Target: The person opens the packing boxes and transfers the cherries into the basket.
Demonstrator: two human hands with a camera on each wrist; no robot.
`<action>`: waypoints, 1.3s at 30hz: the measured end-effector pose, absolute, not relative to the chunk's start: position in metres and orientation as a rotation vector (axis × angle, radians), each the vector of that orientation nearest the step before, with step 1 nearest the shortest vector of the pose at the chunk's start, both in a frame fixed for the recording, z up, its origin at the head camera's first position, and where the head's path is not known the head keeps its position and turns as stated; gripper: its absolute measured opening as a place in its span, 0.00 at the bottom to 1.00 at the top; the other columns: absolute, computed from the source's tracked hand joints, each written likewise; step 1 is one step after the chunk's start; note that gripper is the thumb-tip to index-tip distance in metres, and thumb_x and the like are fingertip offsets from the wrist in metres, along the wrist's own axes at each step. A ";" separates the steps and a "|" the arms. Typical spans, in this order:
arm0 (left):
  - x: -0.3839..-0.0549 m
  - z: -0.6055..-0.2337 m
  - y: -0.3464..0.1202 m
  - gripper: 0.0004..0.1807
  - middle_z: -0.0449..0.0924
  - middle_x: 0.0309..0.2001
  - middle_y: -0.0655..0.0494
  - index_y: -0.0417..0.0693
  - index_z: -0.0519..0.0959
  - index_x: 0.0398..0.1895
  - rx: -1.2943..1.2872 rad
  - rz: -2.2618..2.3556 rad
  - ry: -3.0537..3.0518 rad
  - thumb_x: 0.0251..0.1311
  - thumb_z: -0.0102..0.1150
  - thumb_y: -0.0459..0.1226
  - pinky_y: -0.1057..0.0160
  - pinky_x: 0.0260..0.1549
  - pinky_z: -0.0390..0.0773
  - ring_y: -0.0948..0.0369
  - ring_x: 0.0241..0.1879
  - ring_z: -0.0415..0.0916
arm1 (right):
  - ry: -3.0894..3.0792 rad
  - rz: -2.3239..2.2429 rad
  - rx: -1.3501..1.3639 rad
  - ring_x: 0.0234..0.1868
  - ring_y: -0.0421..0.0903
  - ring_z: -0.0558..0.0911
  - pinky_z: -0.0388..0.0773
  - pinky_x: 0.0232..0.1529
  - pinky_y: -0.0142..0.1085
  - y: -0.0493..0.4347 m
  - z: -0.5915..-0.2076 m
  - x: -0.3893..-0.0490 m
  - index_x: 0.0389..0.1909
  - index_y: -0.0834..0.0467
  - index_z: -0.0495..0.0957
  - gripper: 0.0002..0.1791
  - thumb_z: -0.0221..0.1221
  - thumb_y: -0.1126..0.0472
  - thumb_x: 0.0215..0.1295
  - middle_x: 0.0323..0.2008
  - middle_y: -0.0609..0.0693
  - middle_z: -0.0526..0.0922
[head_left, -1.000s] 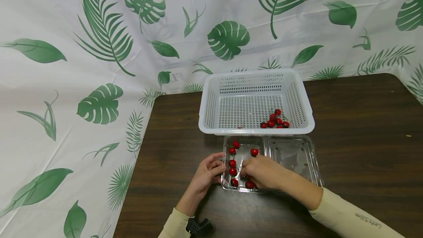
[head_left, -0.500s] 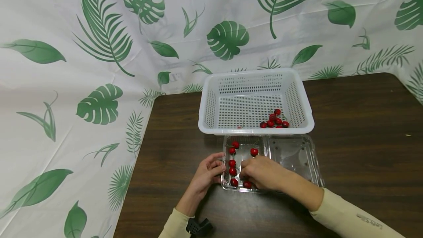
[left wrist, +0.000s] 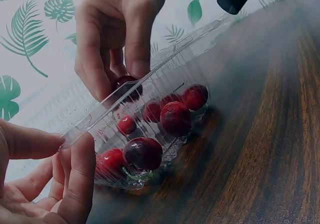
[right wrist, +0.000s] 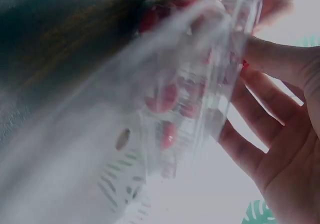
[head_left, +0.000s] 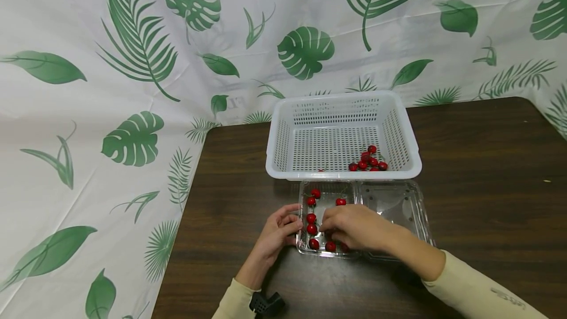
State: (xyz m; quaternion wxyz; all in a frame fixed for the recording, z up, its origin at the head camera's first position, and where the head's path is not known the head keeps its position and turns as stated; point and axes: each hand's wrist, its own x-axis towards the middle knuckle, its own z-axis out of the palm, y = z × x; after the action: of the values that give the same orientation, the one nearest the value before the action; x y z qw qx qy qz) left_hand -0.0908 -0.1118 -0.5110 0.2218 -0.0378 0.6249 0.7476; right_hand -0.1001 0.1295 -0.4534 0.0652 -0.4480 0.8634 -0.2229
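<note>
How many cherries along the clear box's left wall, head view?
5: first cherry by the far corner, second cherry just nearer, third cherry and fourth cherry mid-wall, fifth cherry by the near corner. The right hand may hide others elsewhere in the clear box.

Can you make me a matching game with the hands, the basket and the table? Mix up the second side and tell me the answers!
Column one:
1. left hand
2. right hand
3. basket
4. table

Column two:
A. white, full of holes
B. pinching a cherry
C. brown, wood-grained
D. at the clear container's left edge

Right pairs: 1-D, 2-B, 3-A, 4-C
</note>
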 end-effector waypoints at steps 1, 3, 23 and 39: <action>-0.091 -0.511 -0.112 0.24 0.74 0.35 0.53 0.40 0.72 0.61 -0.104 2.067 1.727 0.61 0.59 0.27 0.67 0.20 0.77 0.63 0.30 0.72 | 2.606 -0.679 -1.353 0.37 0.34 0.79 0.81 0.40 0.35 0.130 -0.452 -0.100 0.42 0.53 0.86 0.14 0.70 0.64 0.53 0.37 0.38 0.81; -0.091 -0.511 -0.112 0.24 0.74 0.35 0.53 0.40 0.72 0.62 -0.104 2.069 1.725 0.61 0.59 0.27 0.67 0.20 0.77 0.63 0.30 0.72 | 2.611 -0.693 -1.365 0.37 0.35 0.80 0.81 0.40 0.35 0.132 -0.449 -0.100 0.43 0.53 0.86 0.14 0.70 0.65 0.53 0.37 0.39 0.81; -0.089 -0.511 -0.112 0.25 0.74 0.35 0.53 0.36 0.69 0.63 -0.090 2.069 1.729 0.62 0.59 0.26 0.68 0.21 0.76 0.64 0.30 0.71 | 2.759 -0.817 -1.437 0.43 0.37 0.80 0.80 0.43 0.37 0.158 -0.420 -0.115 0.45 0.51 0.85 0.15 0.70 0.64 0.56 0.45 0.39 0.80; -0.091 -0.510 -0.112 0.26 0.74 0.35 0.54 0.37 0.70 0.63 -0.083 2.065 1.730 0.61 0.60 0.28 0.68 0.21 0.77 0.64 0.30 0.72 | 2.960 -0.898 -1.283 0.44 0.42 0.81 0.81 0.44 0.43 0.183 -0.404 -0.128 0.46 0.52 0.85 0.19 0.73 0.65 0.51 0.46 0.43 0.82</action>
State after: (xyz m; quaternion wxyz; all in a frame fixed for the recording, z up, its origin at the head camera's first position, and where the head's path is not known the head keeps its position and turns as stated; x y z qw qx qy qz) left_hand -0.0905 -0.1118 -0.5105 0.2215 -0.0301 0.6259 0.7472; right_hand -0.1280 0.1833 -0.4038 -0.1034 -0.3811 0.8792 -0.2666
